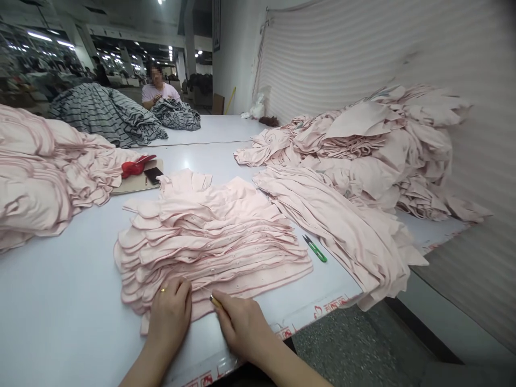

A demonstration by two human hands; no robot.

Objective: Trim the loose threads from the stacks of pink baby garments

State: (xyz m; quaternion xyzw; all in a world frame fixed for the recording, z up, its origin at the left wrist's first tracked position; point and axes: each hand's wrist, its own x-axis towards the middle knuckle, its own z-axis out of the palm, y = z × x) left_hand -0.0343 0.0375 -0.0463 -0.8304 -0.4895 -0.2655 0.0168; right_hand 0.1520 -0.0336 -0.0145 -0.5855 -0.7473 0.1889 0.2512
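Observation:
A fanned stack of pale pink garments with snap buttons lies on the white work table in front of me. My left hand, with a gold ring on one finger, rests flat on the near edge of the stack. My right hand lies beside it at the stack's lower edge, pinching a thin pointed tool with a gold-coloured end. Its tip points toward the garments. Green-handled thread snips lie on the table to the right of the stack, out of reach of neither hand's fingers but not touched.
Large heaps of pink garments rise on the right against a ribbed white wall. Another heap lies at the left, next to a board with a red item and a phone. Beyond, a seated co-worker handles striped fabric.

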